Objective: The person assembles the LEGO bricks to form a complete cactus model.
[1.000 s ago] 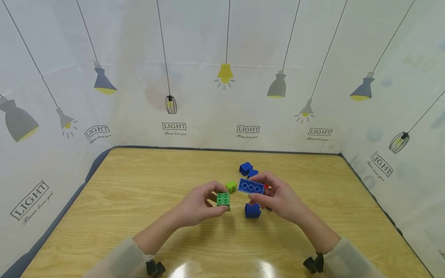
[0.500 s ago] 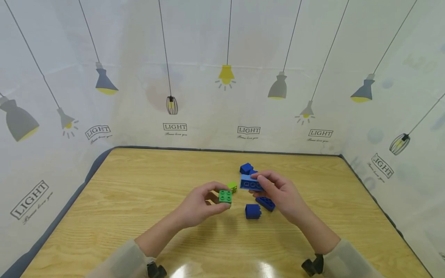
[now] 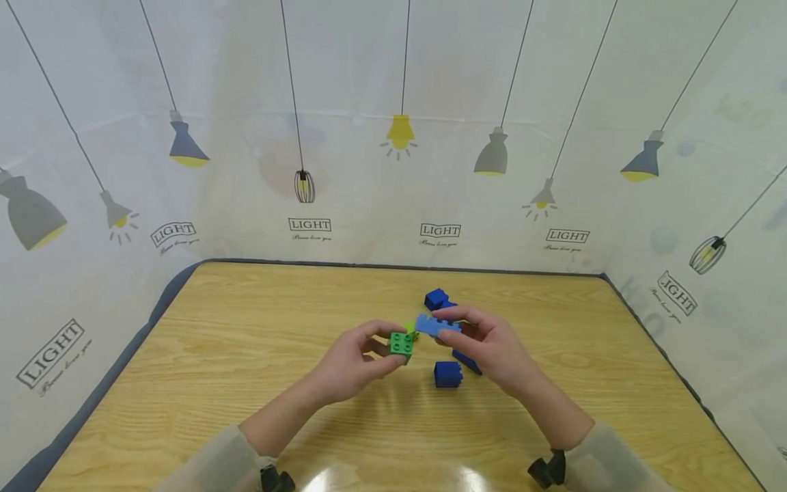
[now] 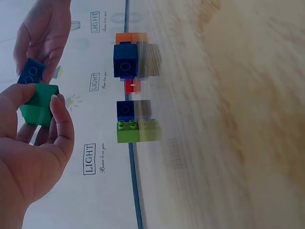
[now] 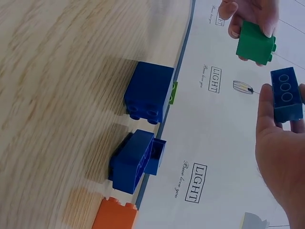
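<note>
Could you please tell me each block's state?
Green block: held up by left hand.
Light blue block: held up by right hand, tilted.
Nearest dark blue block: on its side.
Long dark blue block: on the table.
Farthest dark blue block: on the table.
Lime block: on its side.
Orange block: on the table.
Red block: partly hidden.

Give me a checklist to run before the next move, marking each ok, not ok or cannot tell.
1. Green block held: ok; the left hand pinches it.
2. Raised blue block held: ok; the right hand grips it.
3. Green studs uncovered: ok; all four show in the head view.
4. Held blocks touching, if joining comes next: not ok; the right wrist view shows them apart.
5. Hollow side of the blue block lined up with those studs: cannot tell.
6. Lime block clear of both hands: ok; the left wrist view shows a gap.
</note>
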Available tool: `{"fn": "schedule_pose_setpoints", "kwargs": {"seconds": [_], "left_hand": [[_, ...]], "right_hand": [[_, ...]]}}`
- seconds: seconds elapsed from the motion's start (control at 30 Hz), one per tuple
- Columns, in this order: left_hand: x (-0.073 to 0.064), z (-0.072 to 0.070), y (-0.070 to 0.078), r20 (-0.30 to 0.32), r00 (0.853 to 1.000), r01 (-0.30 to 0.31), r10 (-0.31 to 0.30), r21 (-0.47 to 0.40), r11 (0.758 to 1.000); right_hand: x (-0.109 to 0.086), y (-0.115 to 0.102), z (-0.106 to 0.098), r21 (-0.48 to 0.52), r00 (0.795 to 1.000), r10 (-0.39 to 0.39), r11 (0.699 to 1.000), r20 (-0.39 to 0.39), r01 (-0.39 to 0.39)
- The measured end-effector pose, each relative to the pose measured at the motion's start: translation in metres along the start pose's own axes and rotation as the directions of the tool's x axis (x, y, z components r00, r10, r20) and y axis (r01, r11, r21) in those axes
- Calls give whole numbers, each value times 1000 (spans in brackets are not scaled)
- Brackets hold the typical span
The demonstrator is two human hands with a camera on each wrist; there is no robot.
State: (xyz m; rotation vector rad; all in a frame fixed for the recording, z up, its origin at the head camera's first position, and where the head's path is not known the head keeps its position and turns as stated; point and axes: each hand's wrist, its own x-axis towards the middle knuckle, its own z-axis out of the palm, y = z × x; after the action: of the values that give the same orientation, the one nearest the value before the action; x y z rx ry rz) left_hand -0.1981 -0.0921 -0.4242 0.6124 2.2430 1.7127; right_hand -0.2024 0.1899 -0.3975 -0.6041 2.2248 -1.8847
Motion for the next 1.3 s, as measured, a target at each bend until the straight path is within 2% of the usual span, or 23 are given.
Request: {"fn": "schedule_pose_setpoints", "kwargs": {"seconds": [0.17,0.33,0.47,0.8,0.93,1.17,1.3], "left_hand": [[-1,1,1,2,1000,-2,2,-37,999],[-2,3,4,6,1000,7,-7,-62,998],[-2,3,5,13,1000,12,-11,-76,997],[-2,4,5,21,1000,5,-2,-114,993],[-2,3,6,17,1000,7,-5,-105,994],[-2,3,6,13,1000,-2,3,-88,996],[-2,5,6,23,1000,-11,14,-130,991]], "right_hand": [[1,0,4,-27,996,-77,997,40,78],[4,2,8,-38,978,-180,982,101,185],[4,2,10,-71,966,-226,969,123,236],[4,2,11,-88,954,-266,956,139,280],[4,3,11,-107,946,-290,946,145,306],[4,3,13,-132,944,-290,941,158,311],[5,2,14,-138,941,-294,938,169,318]]}}
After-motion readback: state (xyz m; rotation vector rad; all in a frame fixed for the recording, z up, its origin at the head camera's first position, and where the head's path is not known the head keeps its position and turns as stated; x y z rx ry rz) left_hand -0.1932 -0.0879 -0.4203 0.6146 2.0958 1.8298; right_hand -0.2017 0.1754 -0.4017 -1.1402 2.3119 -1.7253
